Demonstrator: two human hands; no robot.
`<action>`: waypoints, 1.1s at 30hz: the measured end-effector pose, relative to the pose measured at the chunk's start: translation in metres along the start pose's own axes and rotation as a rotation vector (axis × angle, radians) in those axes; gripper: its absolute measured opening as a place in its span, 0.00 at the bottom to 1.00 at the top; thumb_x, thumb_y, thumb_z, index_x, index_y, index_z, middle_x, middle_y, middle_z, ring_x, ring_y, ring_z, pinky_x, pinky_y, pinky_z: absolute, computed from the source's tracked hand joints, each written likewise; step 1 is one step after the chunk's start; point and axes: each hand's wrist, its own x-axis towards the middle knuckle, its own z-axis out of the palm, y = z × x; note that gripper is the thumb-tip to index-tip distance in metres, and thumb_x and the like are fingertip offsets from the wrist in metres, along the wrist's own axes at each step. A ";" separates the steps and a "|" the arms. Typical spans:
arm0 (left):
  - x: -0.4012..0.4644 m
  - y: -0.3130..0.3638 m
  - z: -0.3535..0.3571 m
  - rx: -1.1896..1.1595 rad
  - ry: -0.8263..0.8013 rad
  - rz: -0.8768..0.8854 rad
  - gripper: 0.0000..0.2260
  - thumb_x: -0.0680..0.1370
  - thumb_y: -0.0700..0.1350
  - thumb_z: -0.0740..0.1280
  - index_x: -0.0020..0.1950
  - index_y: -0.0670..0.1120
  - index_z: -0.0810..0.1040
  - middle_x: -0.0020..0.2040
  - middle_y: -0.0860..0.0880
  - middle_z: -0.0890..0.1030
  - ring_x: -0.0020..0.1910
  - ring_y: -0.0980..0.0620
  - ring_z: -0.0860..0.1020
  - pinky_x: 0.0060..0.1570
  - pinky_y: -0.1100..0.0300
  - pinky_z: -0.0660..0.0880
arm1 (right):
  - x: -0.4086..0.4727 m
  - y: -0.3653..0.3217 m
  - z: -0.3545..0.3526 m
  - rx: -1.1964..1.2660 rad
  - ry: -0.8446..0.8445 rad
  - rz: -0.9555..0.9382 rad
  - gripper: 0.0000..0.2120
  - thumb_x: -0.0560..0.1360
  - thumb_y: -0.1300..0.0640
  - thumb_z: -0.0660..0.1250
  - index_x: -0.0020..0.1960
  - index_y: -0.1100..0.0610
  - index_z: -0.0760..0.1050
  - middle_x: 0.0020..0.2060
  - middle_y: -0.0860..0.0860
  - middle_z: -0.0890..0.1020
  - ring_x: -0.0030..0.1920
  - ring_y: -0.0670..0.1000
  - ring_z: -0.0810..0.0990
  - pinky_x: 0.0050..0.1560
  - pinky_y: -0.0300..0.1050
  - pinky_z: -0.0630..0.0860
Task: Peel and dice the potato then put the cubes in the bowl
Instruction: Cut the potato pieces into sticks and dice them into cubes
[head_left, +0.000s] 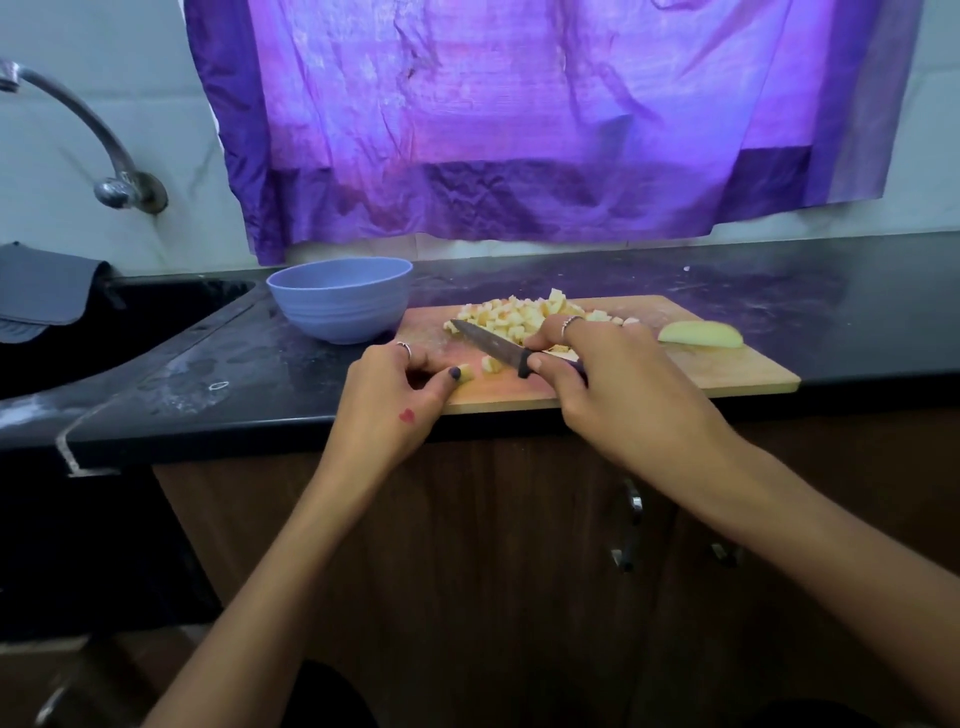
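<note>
Fingers of the right hand (613, 374) curl around the dark handle of a knife (498, 347), with the forefinger stretched forward toward the blade; the blade slants up and to the left over the wooden cutting board (727, 374), its tip just beside the near left edge of the heap of potato cubes (524, 314). Fingers of the left hand (395, 395) are bent at the board's left edge, and the thumb and a fingertip pinch a small potato piece (466, 373) lying on the board. Another loose potato chunk (492, 364) sits on the board just under the blade. The heap lies on the far middle part of the board, partly hidden behind the right hand. An uncut potato wedge (701, 333) rests near the board's right end, well apart from the heap. A blue bowl (340, 306) stands on the black counter (831, 291), just beside the board's far left corner. Left of the bowl, farther from the board, is the sink (104, 332), with a tap (104, 150) on the wall above it. A purple cloth (519, 130) hangs behind the counter.
</note>
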 end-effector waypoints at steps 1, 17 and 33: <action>-0.001 0.000 0.000 -0.002 0.005 0.001 0.06 0.76 0.47 0.70 0.46 0.45 0.83 0.42 0.50 0.80 0.45 0.52 0.78 0.44 0.60 0.70 | 0.000 -0.001 0.001 0.003 -0.004 -0.003 0.09 0.81 0.51 0.59 0.58 0.48 0.75 0.43 0.50 0.76 0.38 0.46 0.67 0.37 0.45 0.66; 0.002 0.001 -0.003 -0.010 0.048 -0.016 0.02 0.74 0.42 0.72 0.43 0.48 0.84 0.36 0.57 0.80 0.37 0.61 0.75 0.36 0.74 0.68 | 0.015 -0.019 0.005 -0.222 -0.070 -0.058 0.09 0.81 0.50 0.59 0.57 0.49 0.75 0.33 0.45 0.67 0.33 0.47 0.69 0.28 0.40 0.61; 0.001 0.005 0.001 0.027 0.070 -0.047 0.05 0.75 0.44 0.71 0.47 0.44 0.84 0.35 0.57 0.77 0.36 0.60 0.74 0.35 0.73 0.65 | -0.006 -0.018 -0.005 -0.355 -0.113 -0.108 0.10 0.81 0.53 0.59 0.62 0.48 0.71 0.32 0.45 0.65 0.34 0.48 0.68 0.40 0.45 0.69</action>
